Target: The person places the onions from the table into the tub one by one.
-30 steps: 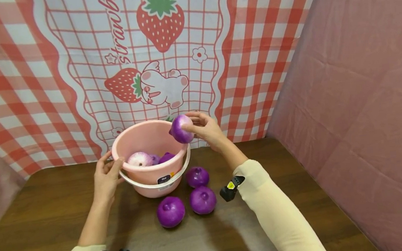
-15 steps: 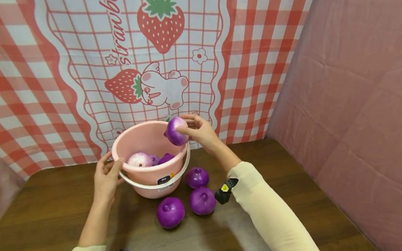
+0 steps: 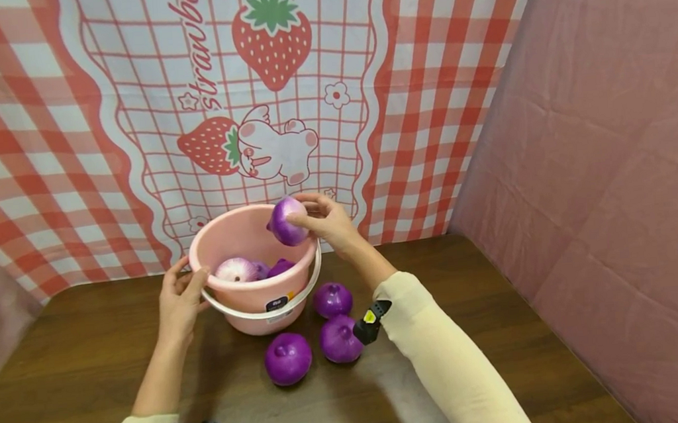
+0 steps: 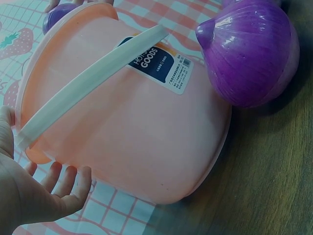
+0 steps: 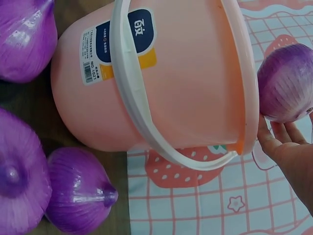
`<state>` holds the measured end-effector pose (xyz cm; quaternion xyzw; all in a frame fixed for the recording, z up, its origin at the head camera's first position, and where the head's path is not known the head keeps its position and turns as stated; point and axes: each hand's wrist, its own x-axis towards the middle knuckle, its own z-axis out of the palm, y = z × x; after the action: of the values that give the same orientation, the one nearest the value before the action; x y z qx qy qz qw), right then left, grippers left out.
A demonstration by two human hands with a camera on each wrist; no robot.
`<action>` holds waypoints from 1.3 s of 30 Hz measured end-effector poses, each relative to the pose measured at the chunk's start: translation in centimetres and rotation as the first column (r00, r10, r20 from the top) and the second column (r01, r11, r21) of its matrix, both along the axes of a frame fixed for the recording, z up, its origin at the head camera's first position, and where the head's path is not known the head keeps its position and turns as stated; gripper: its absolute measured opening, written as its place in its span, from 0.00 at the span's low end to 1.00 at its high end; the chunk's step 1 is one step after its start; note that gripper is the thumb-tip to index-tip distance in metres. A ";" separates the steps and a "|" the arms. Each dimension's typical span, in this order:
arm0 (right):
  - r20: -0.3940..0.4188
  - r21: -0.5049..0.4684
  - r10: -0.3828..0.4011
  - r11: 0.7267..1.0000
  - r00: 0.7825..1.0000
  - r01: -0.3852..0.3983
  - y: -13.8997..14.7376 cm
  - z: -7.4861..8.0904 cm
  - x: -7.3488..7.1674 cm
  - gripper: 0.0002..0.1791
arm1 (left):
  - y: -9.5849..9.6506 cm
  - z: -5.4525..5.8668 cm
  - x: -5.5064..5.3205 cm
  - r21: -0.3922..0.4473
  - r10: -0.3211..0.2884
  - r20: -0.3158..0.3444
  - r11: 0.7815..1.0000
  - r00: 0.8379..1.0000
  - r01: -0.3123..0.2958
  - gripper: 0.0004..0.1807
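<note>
A pink bucket [image 3: 241,300] with a lowered white handle [image 3: 287,306] stands on the table. My left hand [image 3: 177,304] grips its rim at the left, thumb on the edge and fingers outside. Over the right part of the opening, my right hand [image 3: 331,224] holds a purple onion [image 3: 286,223] between thumb and fingers. Inside the bucket lie a whitish onion [image 3: 235,270] and darker purple ones [image 3: 280,266], partly hidden by the wall. In the right wrist view the held onion [image 5: 287,81] shows just beyond the bucket's rim [image 5: 252,78].
Three purple onions sit on the wooden table: one right of the bucket [image 3: 333,299], another onion [image 3: 340,339] nearer me, and a third onion [image 3: 288,359] in front. A strawberry-patterned cloth [image 3: 278,43] hangs behind, and a pink cloth [image 3: 595,118] at the right.
My right hand has moved left with the onion, from the bucket's right rim to farther over the opening. The left hand and the bucket have stayed in place.
</note>
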<state>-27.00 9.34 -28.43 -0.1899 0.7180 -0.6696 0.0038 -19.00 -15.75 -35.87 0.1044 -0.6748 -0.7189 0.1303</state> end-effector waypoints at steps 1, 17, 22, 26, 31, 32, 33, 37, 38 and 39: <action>0.007 -0.006 0.005 1.000 1.000 -0.005 -0.1 0.0 0.0 0.25 | 0.0 0.0 0.0 0.000 0.000 0.002 1.000 1.000 0.000 0.34; 0.059 -0.030 0.028 0.999 0.998 -0.026 -1.6 0.4 -0.1 0.26 | 0.0 -0.1 -0.1 0.002 -0.007 -0.002 1.000 1.000 0.007 0.34; 0.059 -0.027 0.025 0.999 0.998 -0.024 -2.4 0.3 -0.4 0.28 | -0.1 -0.1 -0.1 0.002 0.001 0.007 1.000 1.000 -0.001 0.34; 0.066 -0.033 0.015 0.999 0.998 -0.013 -3.0 0.1 -0.6 0.28 | -0.1 -0.1 -0.1 -0.003 0.000 0.007 1.000 1.000 0.000 0.34; 0.069 -0.040 0.013 0.999 0.998 -0.010 -3.5 0.0 -0.6 0.28 | -0.2 -0.2 -0.1 -0.005 -0.005 0.003 1.000 1.000 0.005 0.34; 0.069 -0.043 0.011 0.999 0.998 -0.008 -3.5 0.0 -0.6 0.28 | -0.2 -0.2 -0.1 -0.006 -0.006 0.002 1.000 1.000 0.006 0.34; 0.068 -0.045 0.009 0.999 0.998 -0.006 -3.6 0.0 -0.7 0.28 | -0.2 -0.2 -0.2 -0.005 -0.006 0.001 1.000 1.000 0.006 0.34; 0.068 -0.050 -0.003 0.999 0.998 0.007 -3.8 -0.1 -0.9 0.28 | -0.2 -0.1 -0.2 -0.007 -0.006 0.000 1.000 1.000 0.006 0.34; 0.068 -0.049 -0.007 0.999 0.998 0.010 -3.8 -0.1 -1.0 0.28 | -0.2 -0.1 -0.2 -0.009 -0.004 0.001 1.000 1.000 0.004 0.34; 0.069 -0.048 -0.011 0.999 0.998 0.014 -3.8 -0.2 -1.1 0.28 | -0.2 -0.1 -0.2 -0.011 -0.002 0.003 1.000 1.000 0.002 0.34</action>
<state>-28.07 5.50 -28.61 -0.1624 0.7021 -0.6930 0.0196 -19.16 -15.91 -35.99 0.1042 -0.6789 -0.7153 0.1290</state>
